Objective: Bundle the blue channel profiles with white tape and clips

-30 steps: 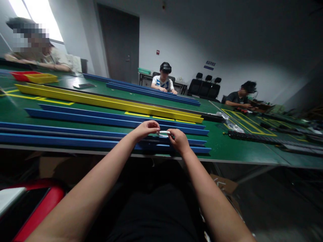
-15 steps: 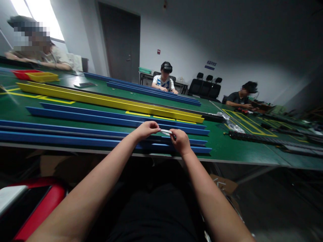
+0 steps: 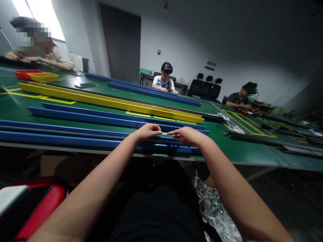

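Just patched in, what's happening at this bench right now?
A seated person pinches a small white strip between the left hand and right hand, above the long blue rails on the green table. A yellow rail lies farther back. Three other people sit at the benches beyond.

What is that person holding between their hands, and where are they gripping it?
A small white strip, pinched at its two ends: the left hand takes one end, the right hand the other, above the blue rails.
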`<control>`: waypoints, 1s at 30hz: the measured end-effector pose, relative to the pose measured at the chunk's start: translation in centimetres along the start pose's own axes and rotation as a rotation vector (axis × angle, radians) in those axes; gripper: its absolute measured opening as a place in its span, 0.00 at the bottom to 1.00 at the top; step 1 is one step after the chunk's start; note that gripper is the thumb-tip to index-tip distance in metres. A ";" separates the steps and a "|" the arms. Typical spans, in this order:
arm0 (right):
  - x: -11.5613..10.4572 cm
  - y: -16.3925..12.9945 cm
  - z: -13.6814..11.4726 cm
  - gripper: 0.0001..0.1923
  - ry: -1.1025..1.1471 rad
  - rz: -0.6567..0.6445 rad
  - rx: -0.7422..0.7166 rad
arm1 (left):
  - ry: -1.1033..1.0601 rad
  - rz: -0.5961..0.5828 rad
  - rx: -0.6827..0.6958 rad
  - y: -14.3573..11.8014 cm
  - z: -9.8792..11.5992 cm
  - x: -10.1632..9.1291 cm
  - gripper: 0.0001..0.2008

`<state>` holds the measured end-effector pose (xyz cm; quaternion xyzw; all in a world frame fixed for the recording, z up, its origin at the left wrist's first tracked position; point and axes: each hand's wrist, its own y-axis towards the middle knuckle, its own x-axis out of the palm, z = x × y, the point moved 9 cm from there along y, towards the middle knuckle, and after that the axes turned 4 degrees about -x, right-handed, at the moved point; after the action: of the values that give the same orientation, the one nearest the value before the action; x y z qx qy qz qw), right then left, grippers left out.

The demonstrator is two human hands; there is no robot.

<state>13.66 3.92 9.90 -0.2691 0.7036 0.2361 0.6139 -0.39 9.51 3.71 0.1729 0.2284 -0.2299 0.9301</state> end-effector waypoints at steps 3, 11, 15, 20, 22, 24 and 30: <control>0.9 0.0 -0.9 0.23 -0.114 -0.153 -0.002 | 0.098 -0.072 0.029 0.0 0.2 1.1 0.15; 4.0 0.8 -2.2 0.23 -0.396 -0.183 -0.122 | 0.304 -0.053 0.064 0.2 0.2 2.0 0.09; 4.7 0.7 -1.5 0.22 -0.398 -0.189 -0.109 | 0.299 -0.043 0.028 0.2 -0.1 2.0 0.09; 4.9 0.8 -1.7 0.20 -0.459 -0.200 -0.126 | 0.249 -0.068 -0.046 0.1 -0.8 2.1 0.09; 5.0 0.9 -2.1 0.19 -0.464 -0.216 -0.128 | 0.245 -0.069 -0.048 0.0 -0.7 2.1 0.09; 5.0 1.1 -2.4 0.17 -0.462 -0.233 -0.112 | 0.240 -0.063 -0.050 -0.2 -0.7 2.1 0.09; 5.2 1.8 -2.5 0.14 -0.479 -0.272 -0.021 | 0.266 -0.058 -0.032 -0.5 -0.2 2.2 0.08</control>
<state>10.09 3.12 5.12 -0.3040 0.4933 0.2155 0.7860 1.05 8.40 2.28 0.1804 0.3581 -0.2283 0.8872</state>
